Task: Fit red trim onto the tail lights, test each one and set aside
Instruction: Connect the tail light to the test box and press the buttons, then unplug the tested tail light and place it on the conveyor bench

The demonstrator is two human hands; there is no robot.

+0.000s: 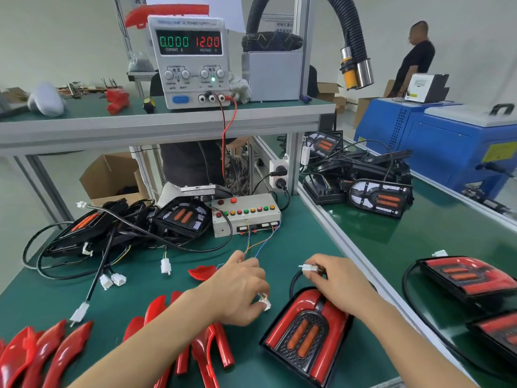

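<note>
A tail light with red trim fitted lies on the green mat at front centre-right, unlit. Its black cable loops up to a white plug, which my right hand pinches just above the light. My left hand grips a small white connector on thin coloured wires that run to the test box. The two connectors are apart. Loose red trim pieces lie along the front left. The power supply on the shelf reads 0.000 A and 12.00 V.
Untrimmed tail lights with tangled cables pile up at the left. Trimmed lights sit beyond an aluminium rail on the right, with more black units behind. A person stands at far right. A blue machine sits there too.
</note>
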